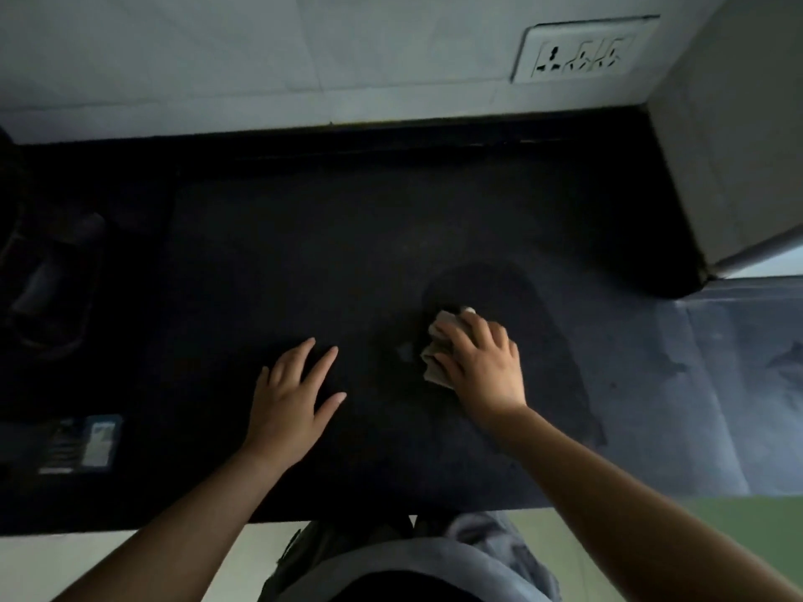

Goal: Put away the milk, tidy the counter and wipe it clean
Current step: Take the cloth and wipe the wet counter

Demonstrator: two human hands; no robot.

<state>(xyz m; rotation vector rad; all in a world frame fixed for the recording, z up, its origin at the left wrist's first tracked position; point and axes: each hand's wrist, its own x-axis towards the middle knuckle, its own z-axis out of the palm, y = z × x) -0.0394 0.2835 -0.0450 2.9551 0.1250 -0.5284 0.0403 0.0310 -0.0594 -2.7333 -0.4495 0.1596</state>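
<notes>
A dark stone counter (330, 254) fills the middle of the head view. My right hand (482, 362) presses a crumpled beige cloth (436, 349) flat on the counter, fingers spread over it; the cloth sticks out to the left and front of the fingers. A darker damp patch (512, 297) spreads around and beyond the cloth. My left hand (291, 397) lies flat on the counter with straight, spread fingers, a hand's width left of the cloth. No milk is in view.
A small dark packet with a pale label (82, 443) lies at the counter's left front. A dark stove or tray shape (48, 280) sits far left. A grey appliance wall (730, 136) stands at the right. A wall socket (582, 50) sits on the tiled backsplash.
</notes>
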